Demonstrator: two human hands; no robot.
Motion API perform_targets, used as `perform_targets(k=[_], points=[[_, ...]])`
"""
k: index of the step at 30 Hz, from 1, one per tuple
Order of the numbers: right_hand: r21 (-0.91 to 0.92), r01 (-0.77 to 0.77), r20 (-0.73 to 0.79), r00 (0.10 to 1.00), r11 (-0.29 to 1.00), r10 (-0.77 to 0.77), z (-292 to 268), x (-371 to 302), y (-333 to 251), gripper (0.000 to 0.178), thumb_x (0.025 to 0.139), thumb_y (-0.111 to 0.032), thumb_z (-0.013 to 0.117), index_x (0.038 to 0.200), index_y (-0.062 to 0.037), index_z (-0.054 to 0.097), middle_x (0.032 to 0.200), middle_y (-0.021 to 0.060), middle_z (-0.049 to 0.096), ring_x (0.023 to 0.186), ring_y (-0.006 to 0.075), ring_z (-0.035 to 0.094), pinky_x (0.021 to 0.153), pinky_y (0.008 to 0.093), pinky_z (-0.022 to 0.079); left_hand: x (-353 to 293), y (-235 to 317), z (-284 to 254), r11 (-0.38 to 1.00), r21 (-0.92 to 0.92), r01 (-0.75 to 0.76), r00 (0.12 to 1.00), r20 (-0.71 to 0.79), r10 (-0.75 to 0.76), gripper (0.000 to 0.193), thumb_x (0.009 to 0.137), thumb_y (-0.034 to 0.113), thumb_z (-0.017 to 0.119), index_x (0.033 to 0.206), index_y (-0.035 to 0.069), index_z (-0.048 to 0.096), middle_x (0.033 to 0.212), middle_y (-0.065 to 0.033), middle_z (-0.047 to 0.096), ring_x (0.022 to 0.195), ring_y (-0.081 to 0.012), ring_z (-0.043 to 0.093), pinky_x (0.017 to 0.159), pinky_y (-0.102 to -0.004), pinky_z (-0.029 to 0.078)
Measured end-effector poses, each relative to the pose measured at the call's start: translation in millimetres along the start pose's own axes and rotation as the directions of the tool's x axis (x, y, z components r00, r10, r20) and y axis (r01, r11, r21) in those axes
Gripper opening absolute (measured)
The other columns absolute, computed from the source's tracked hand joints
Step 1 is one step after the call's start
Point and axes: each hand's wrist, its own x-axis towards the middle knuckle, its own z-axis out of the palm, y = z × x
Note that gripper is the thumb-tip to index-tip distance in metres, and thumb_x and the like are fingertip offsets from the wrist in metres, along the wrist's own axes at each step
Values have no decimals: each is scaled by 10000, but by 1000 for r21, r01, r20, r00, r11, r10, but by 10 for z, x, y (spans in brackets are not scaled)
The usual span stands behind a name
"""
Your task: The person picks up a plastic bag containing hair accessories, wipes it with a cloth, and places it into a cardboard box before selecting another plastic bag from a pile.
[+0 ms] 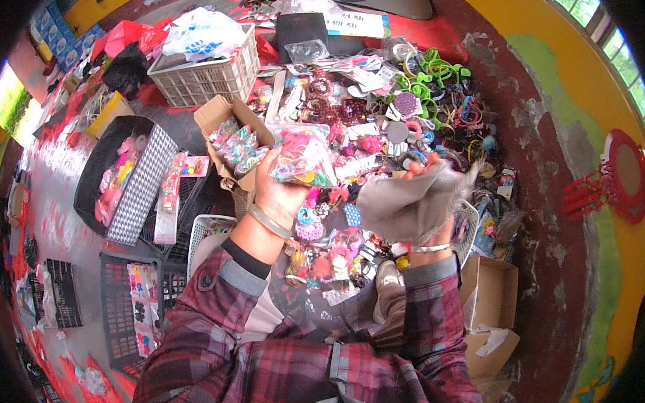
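Painted walls curve around the room: at 3 o'clock a yellow wall [627, 294] carries a wavy green band, with a chipped maroon strip below it. Barred windows [633, 80] let in daylight at 2 o'clock, and a red round ornament [627, 176] with a pale centre sits near 3 o'clock. Worn grey floor [65, 178], patched with red, spreads from 8 to 10 o'clock, with a bright opening [15, 101] beyond it toward 10.

From the middle up to 12 and 1 o'clock lies a dense heap of small accessories [370, 142], many looking like hair ties, with bright green loops [437, 72] at 1 o'clock. Toward 11 o'clock stands a pale plastic crate [204, 80] topped with white bags; nearer, at 10, an open cardboard box [230, 137] holds colourful packets. At 9 o'clock rests a black basket [127, 189] with a houndstooth side, at 8 a dark mesh crate [120, 307], and at 4 an open brown carton [491, 289].

Just up and left of centre, the left hand [273, 187] grips a clear packet of coloured bands [303, 152], beside the cardboard box and above the heap. At 3 o'clock from it, the right hand [441, 229] grips a limp, blurred grey sheet [403, 206], which covers much of its fingers.
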Motion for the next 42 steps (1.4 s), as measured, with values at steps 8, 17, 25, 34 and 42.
perform_targets(k=[8,17,25,34,42], points=[[226,-130,172,981,965,92,12,-1,27,414,932,-374,448,1241,-101,472,1001,79,578,956,213,543,859,337,447,9,-59,-37,998,42,39,999,-31,-37,361,866,252,483,1114,-1,553,1082,-130,613,1035,-295,569,945,-453,413],[-390,7,-372,913,921,-165,-448,89,217,276,910,-339,506,1010,-90,572,937,42,592,851,189,576,773,325,487,67,-109,-99,997,58,55,998,-4,-55,378,861,237,476,1142,-8,534,1115,-141,598,1048,-297,561,957,-455,405],[-830,280,453,842,-481,-292,200,-164,65,473,858,-499,510,1120,-107,556,1034,58,598,953,236,585,879,418,461,-72,-102,140,989,82,122,989,79,-129,374,860,256,500,1134,6,550,1075,-119,628,975,-281,607,868,-427,481],[-291,197,336,937,-936,93,980,-49,74,281,660,-354,574,719,-80,551,679,45,522,598,251,530,555,463,345,-325,-255,266,926,206,316,912,202,-357,503,799,269,652,1218,44,487,1133,-129,583,1025,-281,585,881,-486,483],[-856,176,165,984,486,-66,224,-244,184,332,882,-122,568,1187,-13,491,1116,109,561,1023,189,553,895,326,454,-345,-500,111,762,580,286,902,104,-418,560,792,186,661,1276,26,429,1090,-53,562,989,-152,558,843,-280,466]])
